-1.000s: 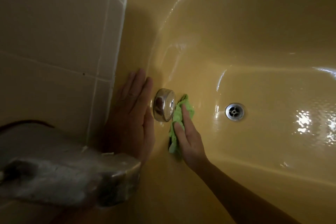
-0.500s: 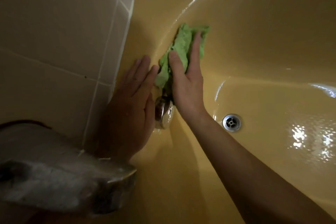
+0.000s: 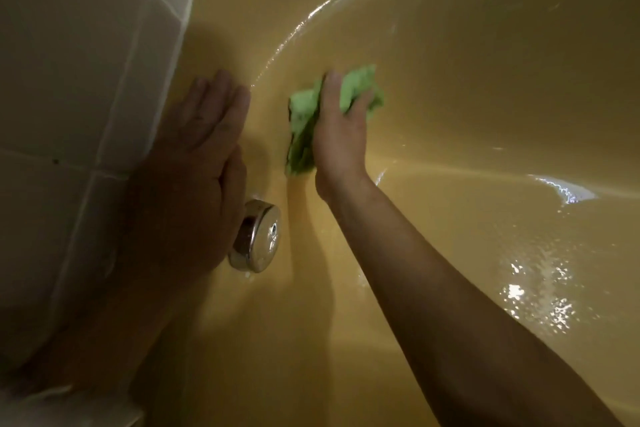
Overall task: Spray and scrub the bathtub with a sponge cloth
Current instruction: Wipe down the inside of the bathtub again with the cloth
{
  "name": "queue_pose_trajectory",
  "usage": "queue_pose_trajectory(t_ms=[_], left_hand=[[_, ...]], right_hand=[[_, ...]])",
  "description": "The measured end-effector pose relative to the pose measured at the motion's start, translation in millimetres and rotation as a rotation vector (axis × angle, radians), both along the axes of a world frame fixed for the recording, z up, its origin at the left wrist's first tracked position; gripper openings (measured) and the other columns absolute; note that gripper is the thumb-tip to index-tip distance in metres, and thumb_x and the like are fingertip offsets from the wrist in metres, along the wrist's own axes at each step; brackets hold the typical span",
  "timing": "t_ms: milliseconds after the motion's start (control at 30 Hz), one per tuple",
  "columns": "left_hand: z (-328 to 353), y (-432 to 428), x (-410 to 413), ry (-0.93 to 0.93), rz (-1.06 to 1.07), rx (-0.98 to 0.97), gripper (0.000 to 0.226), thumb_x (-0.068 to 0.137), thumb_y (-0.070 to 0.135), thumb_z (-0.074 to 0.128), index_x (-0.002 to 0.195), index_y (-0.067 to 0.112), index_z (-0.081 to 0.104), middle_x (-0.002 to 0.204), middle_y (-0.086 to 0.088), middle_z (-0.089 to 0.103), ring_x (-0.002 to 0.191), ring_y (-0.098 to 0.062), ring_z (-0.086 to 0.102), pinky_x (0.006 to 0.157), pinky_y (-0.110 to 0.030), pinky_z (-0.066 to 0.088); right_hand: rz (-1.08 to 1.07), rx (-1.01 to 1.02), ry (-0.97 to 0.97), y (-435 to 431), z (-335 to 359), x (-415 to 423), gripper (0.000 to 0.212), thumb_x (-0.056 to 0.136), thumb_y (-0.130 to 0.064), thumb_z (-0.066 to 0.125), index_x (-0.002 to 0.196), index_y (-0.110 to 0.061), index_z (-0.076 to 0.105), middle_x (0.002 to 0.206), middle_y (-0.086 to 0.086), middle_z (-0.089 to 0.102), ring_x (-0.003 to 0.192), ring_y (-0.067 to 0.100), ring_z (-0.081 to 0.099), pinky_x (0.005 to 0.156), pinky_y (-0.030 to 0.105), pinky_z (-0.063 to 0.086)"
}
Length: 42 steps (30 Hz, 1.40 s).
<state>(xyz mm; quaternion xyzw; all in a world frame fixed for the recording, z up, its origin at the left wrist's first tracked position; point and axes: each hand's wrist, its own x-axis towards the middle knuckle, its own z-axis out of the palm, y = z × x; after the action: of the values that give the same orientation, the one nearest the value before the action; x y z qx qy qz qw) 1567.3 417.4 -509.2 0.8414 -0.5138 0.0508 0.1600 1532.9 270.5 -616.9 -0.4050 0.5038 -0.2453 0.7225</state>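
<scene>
Two bare hands are at the end of a yellow bathtub (image 3: 485, 80). Along its left edge, pale wall tiles (image 3: 69, 80) meet the rim. The left hand (image 3: 194, 177) lies flat on that rim beside the tiles, fingers straight and together, holding nothing. Just right of its palm, a round chrome overflow cover (image 3: 258, 237) sits on the tub's inner end wall. Higher and further right, the crumpled green sponge cloth (image 3: 303, 125) is pressed to the inner wall just below the curved rim edge. The right hand (image 3: 341, 139) covers it, fingers curled into its folds and gripping it. Wet glints show on the tub floor at the right edge.
</scene>
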Motion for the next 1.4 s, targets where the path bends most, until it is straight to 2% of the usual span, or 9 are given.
queue_pose_trajectory(t_ms=[167,267,400,633,833,933,1067,1200,1400], left_hand=[[-1,-4,1,0.013,-0.028,-0.005,0.048,0.104,0.006,0.043,0.151,0.005,0.052,0.163,-0.011,0.041,0.154,-0.031,0.034,0.122,-0.051,0.034],[-2,-4,0,0.025,-0.028,-0.032,0.047,0.104,0.005,0.043,0.150,0.004,0.053,0.161,-0.012,0.043,0.153,-0.030,0.035,0.120,-0.055,0.037],[-3,-8,3,0.045,0.005,-0.057,0.047,0.104,0.007,0.042,0.150,0.007,0.054,0.161,-0.010,0.043,0.153,-0.027,0.036,0.123,-0.044,0.034],[0,-9,4,0.036,0.018,-0.036,0.049,0.103,0.011,0.041,0.150,0.009,0.055,0.161,-0.010,0.043,0.153,-0.026,0.036,0.122,-0.035,0.032],[3,-11,4,0.054,0.012,0.054,0.055,0.098,0.010,0.037,0.150,0.001,0.052,0.161,-0.019,0.042,0.152,-0.036,0.036,0.125,-0.045,0.028],[5,-15,-6,0.000,-0.084,0.025,0.052,0.094,0.005,0.041,0.143,0.002,0.059,0.156,-0.017,0.050,0.147,-0.037,0.043,0.118,-0.053,0.039],[29,-66,-81,0.821,0.282,-0.244,0.034,0.107,0.029,0.057,0.140,0.028,0.066,0.147,0.021,0.050,0.140,0.002,0.045,0.111,-0.010,0.035],[22,-112,-121,2.034,0.555,-0.504,0.045,0.102,0.062,0.045,0.110,0.031,0.077,0.108,0.005,0.079,0.111,-0.019,0.072,0.087,-0.039,0.054],[-21,-128,-122,2.248,0.390,-0.696,0.073,0.088,0.083,0.044,0.138,0.035,0.066,0.147,-0.002,0.062,0.140,-0.033,0.052,0.113,-0.060,0.044]], right_hand=[[-0.165,-0.405,0.014,-6,8,7,0.076,0.110,-0.040,0.042,0.164,-0.020,-0.008,0.173,0.007,-0.005,0.158,0.015,-0.011,0.120,0.025,0.003],[-0.177,-0.088,0.117,-33,-58,5,0.079,0.108,-0.047,0.038,0.163,-0.018,-0.010,0.172,0.012,0.003,0.159,0.027,0.008,0.124,0.031,0.004],[-0.268,0.500,-0.032,-75,-102,-7,0.077,0.097,-0.059,0.043,0.162,-0.028,0.017,0.138,0.009,0.062,0.117,0.033,0.067,0.099,0.061,0.052],[-0.368,0.387,-0.344,-99,30,-10,0.055,0.092,-0.034,0.061,0.144,-0.023,0.048,0.122,0.015,0.069,0.101,0.039,0.071,0.075,0.068,0.056],[-0.153,0.448,-0.535,-95,103,-73,0.039,0.097,-0.039,0.054,0.120,-0.010,0.064,0.114,0.015,0.067,0.107,0.033,0.066,0.107,0.053,0.046],[0.074,0.389,-0.459,-75,116,-114,0.036,0.096,-0.040,0.052,0.118,-0.013,0.061,0.105,0.013,0.061,0.099,0.031,0.057,0.096,0.046,0.046],[0.325,0.125,-0.282,-53,128,-142,0.029,0.104,-0.026,0.052,0.131,-0.018,0.051,0.089,-0.002,0.068,0.083,0.015,0.066,0.083,0.039,0.051],[0.679,-0.068,0.006,-52,141,-158,0.045,0.102,-0.060,0.047,0.143,-0.041,0.055,0.129,-0.017,0.069,0.120,0.004,0.064,0.110,0.039,0.045],[1.145,-0.838,0.486,-113,153,-179,0.053,0.104,-0.062,0.028,0.146,-0.040,0.052,0.132,-0.017,0.062,0.091,-0.010,0.068,0.087,0.006,0.044]])
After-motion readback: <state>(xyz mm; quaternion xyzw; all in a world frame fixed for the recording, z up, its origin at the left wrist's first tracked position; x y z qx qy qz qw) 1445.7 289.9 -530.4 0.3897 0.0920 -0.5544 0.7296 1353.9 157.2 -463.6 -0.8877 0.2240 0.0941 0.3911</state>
